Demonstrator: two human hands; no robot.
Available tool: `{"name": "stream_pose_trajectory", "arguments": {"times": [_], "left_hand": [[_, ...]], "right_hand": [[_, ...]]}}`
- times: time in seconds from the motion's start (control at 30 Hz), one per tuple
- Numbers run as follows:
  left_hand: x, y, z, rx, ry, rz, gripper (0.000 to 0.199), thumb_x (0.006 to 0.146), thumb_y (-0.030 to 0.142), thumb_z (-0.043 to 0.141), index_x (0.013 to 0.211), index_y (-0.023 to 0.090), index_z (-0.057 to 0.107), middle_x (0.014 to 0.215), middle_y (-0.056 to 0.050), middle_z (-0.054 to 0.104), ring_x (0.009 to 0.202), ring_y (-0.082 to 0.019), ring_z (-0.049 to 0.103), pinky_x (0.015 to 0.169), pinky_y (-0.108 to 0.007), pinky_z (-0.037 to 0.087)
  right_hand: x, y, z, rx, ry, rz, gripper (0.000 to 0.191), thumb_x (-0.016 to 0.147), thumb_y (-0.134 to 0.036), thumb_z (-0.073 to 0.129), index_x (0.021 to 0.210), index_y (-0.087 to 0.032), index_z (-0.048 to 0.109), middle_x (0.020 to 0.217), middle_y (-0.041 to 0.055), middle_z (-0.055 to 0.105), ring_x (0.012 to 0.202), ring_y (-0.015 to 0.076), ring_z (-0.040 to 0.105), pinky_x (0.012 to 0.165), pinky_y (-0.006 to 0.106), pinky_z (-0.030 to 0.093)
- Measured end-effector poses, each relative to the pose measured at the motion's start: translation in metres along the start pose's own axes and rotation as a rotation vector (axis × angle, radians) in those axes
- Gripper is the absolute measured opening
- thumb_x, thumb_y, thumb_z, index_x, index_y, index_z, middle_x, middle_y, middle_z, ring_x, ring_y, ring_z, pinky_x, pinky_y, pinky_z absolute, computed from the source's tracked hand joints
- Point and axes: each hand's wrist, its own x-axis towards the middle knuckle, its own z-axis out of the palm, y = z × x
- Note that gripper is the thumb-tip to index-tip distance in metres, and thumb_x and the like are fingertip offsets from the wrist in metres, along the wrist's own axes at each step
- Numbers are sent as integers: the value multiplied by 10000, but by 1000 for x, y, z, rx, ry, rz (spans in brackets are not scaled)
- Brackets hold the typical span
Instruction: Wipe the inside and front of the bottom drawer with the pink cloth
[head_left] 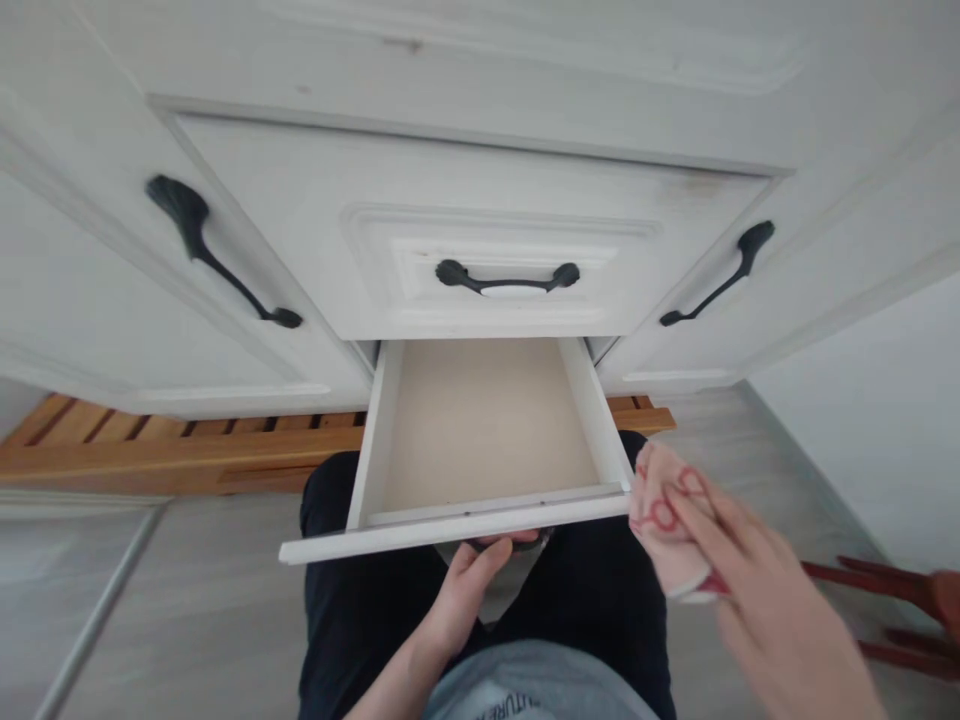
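Observation:
A white drawer [491,420] is pulled out of the cabinet over my lap, its beige bottom bare. My left hand [469,595] is closed around the dark handle [529,541] on the drawer's front, which is mostly hidden below the edge. In my right hand [757,560] is a folded pink cloth [664,515] with a red pattern. The cloth is against the right end of the drawer's front panel, and my fingers press on its outer side. That hand is slightly blurred.
Above is a closed drawer with a dark handle [510,280]. Cabinet doors with dark handles [217,260] flank it. A slatted wooden rack [187,440] lies under the cabinet at left. Reddish-brown wooden legs [900,595] stand on the floor at right.

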Motion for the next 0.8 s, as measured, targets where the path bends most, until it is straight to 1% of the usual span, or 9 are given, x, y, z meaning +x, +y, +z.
{"name": "stream_pose_trajectory", "arguments": {"times": [0.07,0.17,0.23,0.33,0.4,0.5,0.63,0.7,0.8], "left_hand": [[10,0,2,-13,-7,48,358,892,497,661,1031,204,813,1199,-109,770,1212,-316,643,1041,-407,489],[32,9,2,-65,-13,102,339,900,456,663,1037,179,802,1200,-119,760,1178,-289,659,964,-353,509],[50,23,1,-134,-16,119,342,877,444,687,1044,165,794,1177,-118,765,1109,-265,688,953,-347,515],[80,50,-1,-184,-24,124,385,783,422,774,1032,129,795,1069,-116,793,1037,-266,707,990,-365,514],[99,67,-1,-177,-19,150,387,754,402,798,1004,107,799,1004,-107,802,1025,-269,708,961,-339,522],[128,83,1,-244,14,200,334,760,396,794,935,112,796,984,-97,800,960,-224,710,869,-291,539],[162,90,1,-374,42,189,214,772,325,804,844,126,776,974,-103,787,830,-150,696,749,-235,525],[172,93,0,-400,40,167,175,802,295,788,843,125,773,985,-100,782,830,-135,694,727,-211,506],[179,95,-3,-393,17,135,204,827,312,782,884,115,776,1016,-105,775,880,-138,698,761,-207,495]], "right_hand": [[-3,-25,34,-36,108,50,832,901,-96,403,1654,-346,152,1651,78,369,1458,388,437,1077,613,508],[18,-54,79,47,294,138,830,933,-76,425,1656,-338,114,1702,77,248,1554,394,251,1180,677,366],[40,-73,97,174,337,40,803,936,-74,443,1644,-354,190,1665,72,345,1533,352,323,1187,614,401],[66,-99,105,459,236,-185,697,907,-60,472,1529,-376,477,1455,24,620,1317,231,608,1065,389,564],[73,-109,104,593,191,-225,631,873,-51,482,1408,-358,617,1334,2,701,1190,191,681,998,320,595],[70,-103,106,621,260,-147,627,851,-60,489,1384,-357,630,1348,3,685,1200,196,663,1011,338,577],[66,-69,107,598,354,27,621,870,-98,470,1427,-351,579,1412,34,615,1254,216,610,1067,386,510],[76,-50,107,585,413,132,613,861,-124,458,1436,-305,569,1427,76,580,1295,260,563,1118,459,453],[110,-27,119,523,561,251,651,850,-175,479,1499,-211,505,1472,160,500,1358,338,482,1162,565,376]]}}
